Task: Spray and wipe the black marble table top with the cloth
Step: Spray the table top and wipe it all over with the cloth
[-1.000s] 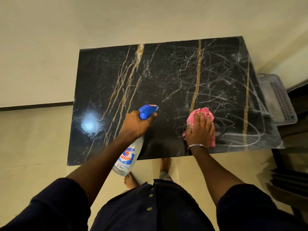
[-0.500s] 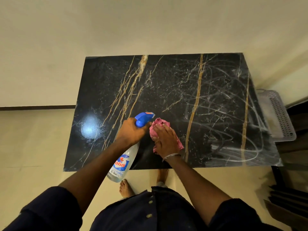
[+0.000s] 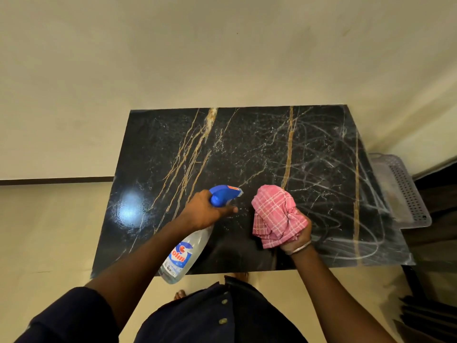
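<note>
The black marble table top (image 3: 247, 154) with gold and white veins fills the middle of the view; curved wipe streaks cover its right half. My left hand (image 3: 202, 211) grips the neck of a clear spray bottle (image 3: 183, 253) with a blue trigger head, nozzle pointing right over the table. My right hand (image 3: 296, 236) holds a bunched pink checked cloth (image 3: 274, 214), lifted off the marble near the front middle; most of the hand is hidden behind the cloth.
A pale perforated plastic basket (image 3: 400, 191) sits beside the table's right edge. Dark furniture (image 3: 430, 313) stands at the lower right. A cream wall (image 3: 222, 58) is behind the table. My bare feet (image 3: 180, 294) are on the floor at its front edge.
My right hand swept the cloth left across the marble, then gathered it up and raised it off the surface. The spray bottle stayed in my left hand, barely shifting.
</note>
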`<state>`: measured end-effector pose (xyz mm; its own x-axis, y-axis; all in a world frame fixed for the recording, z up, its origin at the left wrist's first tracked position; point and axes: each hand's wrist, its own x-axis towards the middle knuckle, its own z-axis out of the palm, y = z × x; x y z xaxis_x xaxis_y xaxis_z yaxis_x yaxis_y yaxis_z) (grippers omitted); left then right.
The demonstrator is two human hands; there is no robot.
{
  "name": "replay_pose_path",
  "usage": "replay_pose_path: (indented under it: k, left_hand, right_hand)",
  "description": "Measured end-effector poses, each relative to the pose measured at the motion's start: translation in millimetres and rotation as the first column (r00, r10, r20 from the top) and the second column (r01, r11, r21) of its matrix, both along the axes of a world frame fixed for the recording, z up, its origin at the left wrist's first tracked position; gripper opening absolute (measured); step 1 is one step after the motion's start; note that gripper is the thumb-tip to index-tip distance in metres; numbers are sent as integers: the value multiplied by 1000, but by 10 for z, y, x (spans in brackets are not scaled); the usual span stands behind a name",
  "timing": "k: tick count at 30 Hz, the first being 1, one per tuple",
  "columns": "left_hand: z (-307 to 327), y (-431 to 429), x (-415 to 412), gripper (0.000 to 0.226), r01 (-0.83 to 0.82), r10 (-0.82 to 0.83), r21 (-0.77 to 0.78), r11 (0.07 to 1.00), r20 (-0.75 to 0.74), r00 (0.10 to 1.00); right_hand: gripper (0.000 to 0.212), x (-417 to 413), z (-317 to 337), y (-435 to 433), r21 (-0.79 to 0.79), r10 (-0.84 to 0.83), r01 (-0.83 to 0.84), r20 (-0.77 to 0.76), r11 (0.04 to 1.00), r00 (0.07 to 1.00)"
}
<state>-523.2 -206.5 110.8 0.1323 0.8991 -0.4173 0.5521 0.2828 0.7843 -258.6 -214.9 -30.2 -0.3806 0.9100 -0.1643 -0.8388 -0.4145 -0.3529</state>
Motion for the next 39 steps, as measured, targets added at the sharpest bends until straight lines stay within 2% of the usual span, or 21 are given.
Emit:
replay_pose_path:
  k: [3, 7, 11, 13, 17, 20, 24, 26, 29, 30, 32, 34, 35, 36, 37, 38, 39]
  left_hand:
    - [31, 14, 20, 42, 38, -38, 29, 999, -11, 999]
    - [50, 3, 6, 46, 77, -76, 61, 995, -25, 997]
    - [79, 19, -15, 44, 58, -56, 53, 997, -30, 998]
    - [90, 34, -17, 43, 42, -42, 52, 998, -6, 999]
    - [114, 41, 37, 44, 30, -31, 48, 998, 24, 999]
    - [99, 47, 107, 45, 61, -62, 64, 996, 16, 998]
    - [106, 58, 171, 36, 47, -50, 59, 997, 48, 998]
    - [118, 54, 210, 33, 9, -13, 51, 999, 79, 997]
    - [100, 40, 256, 30, -4, -1, 61, 998, 74, 997]
    - [87, 38, 263, 28, 1, -5, 67, 998, 60, 998]
    - [54, 39, 257, 26, -9, 7, 71, 997, 26, 1000]
    - [20, 39, 226, 26, -48, 47, 67, 997, 3, 999]
    - [1, 40, 204, 27, -68, 68, 67, 995, -8, 998]
    - [-12, 38, 183, 28, -85, 87, 71, 994, -25, 996]
    - [-29, 36, 160, 28, -98, 101, 76, 992, -45, 994]
    - [-38, 34, 144, 29, -104, 109, 81, 991, -62, 992]
    - [-47, 35, 130, 30, -107, 113, 82, 991, -72, 991]
  right_hand:
    - [69, -12, -101, 33, 95, 24, -15, -95, 995, 995]
    - [55, -76, 139, 123, 94, 38, -32, -71, 995, 997]
    - [55, -57, 78, 163, 0, 83, -83, -16, 997, 996]
    - [55, -45, 30, 163, 6, 109, -109, 6, 994, 994]
    - [56, -30, 99, 178, 7, 106, -106, -19, 994, 994]
    - [55, -64, 105, 123, -77, 172, -171, -2, 982, 985]
    - [57, 8, 120, 163, -26, 157, -157, -24, 987, 987]
    - [57, 43, 98, 174, 5, 84, -85, 63, 996, 994]
    - [59, -40, 285, 130, -35, 46, -42, 132, 999, 990]
    - [63, -79, 383, 142, -91, 60, -49, 122, 995, 991]
    - [76, -33, 406, 168, -233, 7, 53, 250, 971, 968]
    - [82, -12, 391, 195, -235, -49, 130, 324, 963, 945]
    - [81, -19, 424, 204, -210, -66, 165, 411, 964, 909]
    - [71, -26, 463, 197, -122, -72, 174, 579, 977, 812]
    - [58, -33, 538, 174, 18, -75, 102, 803, 995, 591]
    - [54, -31, 548, 153, 127, -105, -72, 962, 989, 253]
    - [61, -22, 519, 127, 160, -196, -309, 977, 938, -89]
